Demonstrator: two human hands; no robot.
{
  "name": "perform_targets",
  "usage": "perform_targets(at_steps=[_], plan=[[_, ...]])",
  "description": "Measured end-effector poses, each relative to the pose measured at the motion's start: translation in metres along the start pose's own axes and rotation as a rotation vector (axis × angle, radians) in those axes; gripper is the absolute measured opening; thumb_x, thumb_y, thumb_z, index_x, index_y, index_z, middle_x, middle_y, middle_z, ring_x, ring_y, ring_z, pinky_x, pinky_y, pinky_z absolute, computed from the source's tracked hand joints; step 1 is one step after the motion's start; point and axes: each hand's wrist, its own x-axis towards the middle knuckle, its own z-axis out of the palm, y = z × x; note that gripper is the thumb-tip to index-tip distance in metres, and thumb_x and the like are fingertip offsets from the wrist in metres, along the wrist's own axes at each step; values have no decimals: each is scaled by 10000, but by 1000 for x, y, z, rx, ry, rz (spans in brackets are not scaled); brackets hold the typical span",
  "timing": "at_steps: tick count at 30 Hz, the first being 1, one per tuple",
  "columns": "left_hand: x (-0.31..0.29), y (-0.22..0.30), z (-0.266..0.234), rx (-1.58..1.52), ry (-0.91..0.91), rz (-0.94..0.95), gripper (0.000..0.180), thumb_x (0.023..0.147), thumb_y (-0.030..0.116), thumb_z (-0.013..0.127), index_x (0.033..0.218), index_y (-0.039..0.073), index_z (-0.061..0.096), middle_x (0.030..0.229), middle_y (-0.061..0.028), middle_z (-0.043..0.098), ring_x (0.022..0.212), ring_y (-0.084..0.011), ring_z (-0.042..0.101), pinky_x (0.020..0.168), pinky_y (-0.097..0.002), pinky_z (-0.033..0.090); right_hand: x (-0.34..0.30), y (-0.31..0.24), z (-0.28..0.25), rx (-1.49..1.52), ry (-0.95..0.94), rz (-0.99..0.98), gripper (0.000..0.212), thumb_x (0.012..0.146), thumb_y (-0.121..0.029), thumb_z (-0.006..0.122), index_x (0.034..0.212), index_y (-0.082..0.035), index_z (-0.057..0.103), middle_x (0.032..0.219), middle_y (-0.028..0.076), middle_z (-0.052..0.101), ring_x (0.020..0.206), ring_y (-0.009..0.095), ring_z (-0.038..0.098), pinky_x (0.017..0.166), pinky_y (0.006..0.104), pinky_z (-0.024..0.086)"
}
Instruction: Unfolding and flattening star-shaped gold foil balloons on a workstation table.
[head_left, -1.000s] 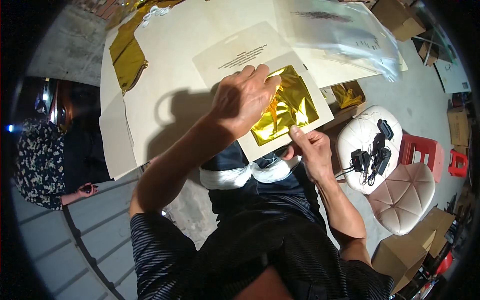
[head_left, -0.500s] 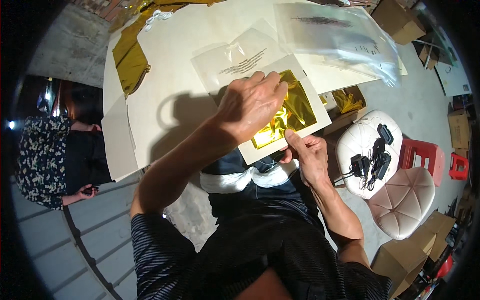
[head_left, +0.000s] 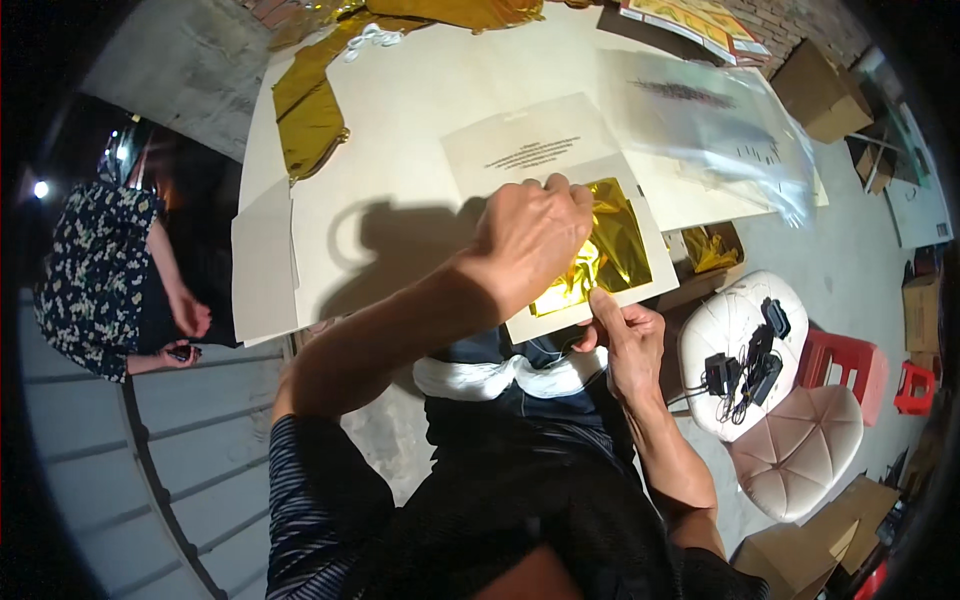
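Note:
A white card (head_left: pixel 655 282) with a shiny gold foil sheet (head_left: pixel 622 240) on it lies at the near edge of the table. Over the foil's left side, my left hand (head_left: pixel 535 240) is closed with fingers bent downward; its fingertips are hidden, so what they pinch cannot be made out. My right hand (head_left: pixel 630 340) grips the card's near edge, thumb on top by the foil and fingers beneath. Beyond the card spreads a clear printed plastic sleeve (head_left: pixel 530 140). A white string bundle (head_left: pixel 468 378) rests across my lap.
Gold foil pieces (head_left: pixel 310 115) and white string (head_left: pixel 372 40) lie at the table's far left, clear plastic bags (head_left: pixel 700 130) at right. Black adapters (head_left: pixel 740 375) sit on a white chair (head_left: pixel 705 300). A carton (head_left: pixel 705 262) holds gold foil. Another person (head_left: pixel 100 270) is at left.
My view has shifted, so the table appears lower and farther right. Both hands keep their places at the card. The clear sleeve lies flatter. The other person's arm has moved.

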Motion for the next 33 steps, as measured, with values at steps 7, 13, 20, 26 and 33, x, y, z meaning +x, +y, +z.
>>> perform_targets(at_steps=[7, 13, 20, 26, 33], plan=[[11, -1, -9, 47, 154, 139, 123, 807, 89, 648, 877, -11, 663, 820, -139, 678, 750, -225, 717, 583, -313, 547, 3, 2, 5, 32, -4, -42, 360, 1001, -219, 671, 792, 72, 711, 620, 91, 647, 472, 124, 564, 509, 282, 552], [7, 1, -12, -25, 26, 116, 211, 804, 65, 644, 980, -50, 629, 893, -164, 657, 801, -273, 712, 597, -361, 570, 5, 3, 7, 26, -10, -63, 359, 995, -221, 680, 791, 73, 711, 613, 88, 639, 472, 125, 568, 509, 285, 553], [23, -2, -1, -51, 199, 108, 169, 790, 81, 670, 923, -23, 670, 876, -159, 668, 787, -265, 714, 577, -357, 557, 8, 6, 13, -20, -52, -68, 364, 998, -219, 675, 796, 81, 714, 609, 97, 637, 470, 127, 561, 502, 292, 553], [23, 0, 4, -59, 195, 154, 123, 778, 92, 681, 829, -19, 701, 877, -157, 680, 774, -250, 713, 559, -335, 549, 9, 9, 13, -29, -52, -63, 372, 999, -223, 673, 799, 87, 716, 625, 105, 650, 472, 129, 563, 501, 300, 553], [24, -5, 4, -82, 177, 89, 132, 804, 74, 658, 905, -2, 695, 912, -139, 671, 842, -264, 709, 610, -376, 574, 8, 10, 17, 5, -57, -47, 370, 1001, -223, 668, 798, 83, 716, 631, 105, 656, 472, 133, 566, 503, 294, 546]])
